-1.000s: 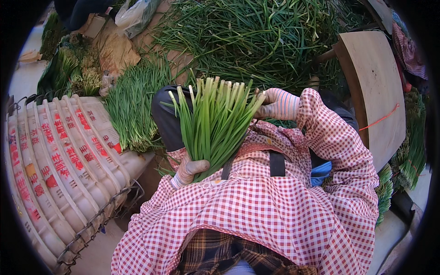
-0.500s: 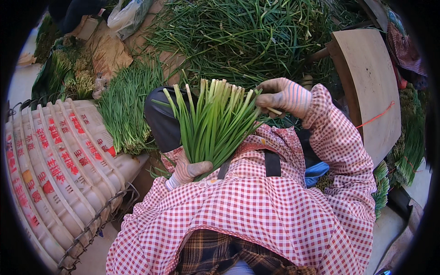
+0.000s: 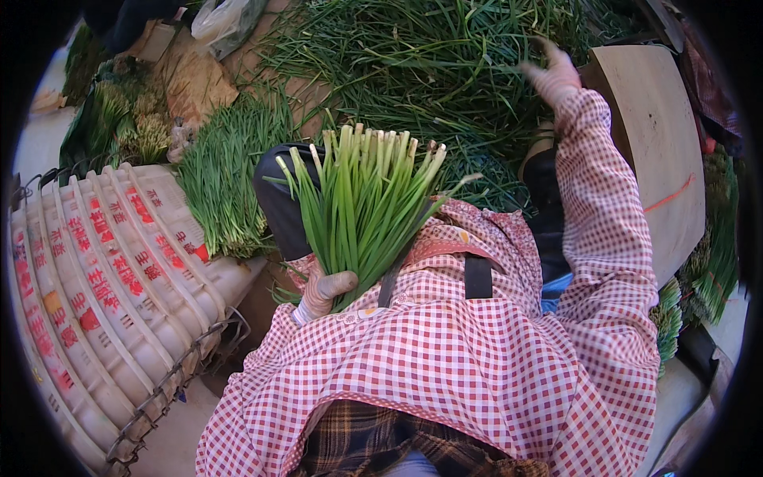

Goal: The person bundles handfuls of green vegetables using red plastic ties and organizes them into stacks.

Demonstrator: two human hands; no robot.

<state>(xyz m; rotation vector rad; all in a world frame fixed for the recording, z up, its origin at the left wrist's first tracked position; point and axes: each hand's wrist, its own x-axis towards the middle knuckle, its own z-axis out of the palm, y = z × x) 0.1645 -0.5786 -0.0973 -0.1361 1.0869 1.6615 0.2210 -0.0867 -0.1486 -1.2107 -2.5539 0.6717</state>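
Observation:
My left hand point(image 3: 326, 294), in a pale glove, grips a bunch of garlic chives point(image 3: 358, 215) low down near my lap, thumb across the leaves. The pale stem ends of the bunch point up and away from me, roughly level and slightly fanned out. One thin leaf sticks out to its right. My right hand point(image 3: 554, 78), also gloved, reaches out to the far right, above the edge of a big loose heap of green chives point(image 3: 421, 56). Its fingers are spread and slightly blurred, with nothing visible in them.
A pale ribbed plastic basket point(image 3: 119, 294) with red markings lies on its side at my left. Beyond it rests a neat pile of chives point(image 3: 234, 171). A curved pale board point(image 3: 652, 151) stands at the right, near more bundles point(image 3: 715, 246). A clear plastic bag point(image 3: 226, 28) lies far left.
My right hand has left the stem ends of the bunch and swung out to the far right, its fingers opening. My left hand still holds the bunch in nearly the same place.

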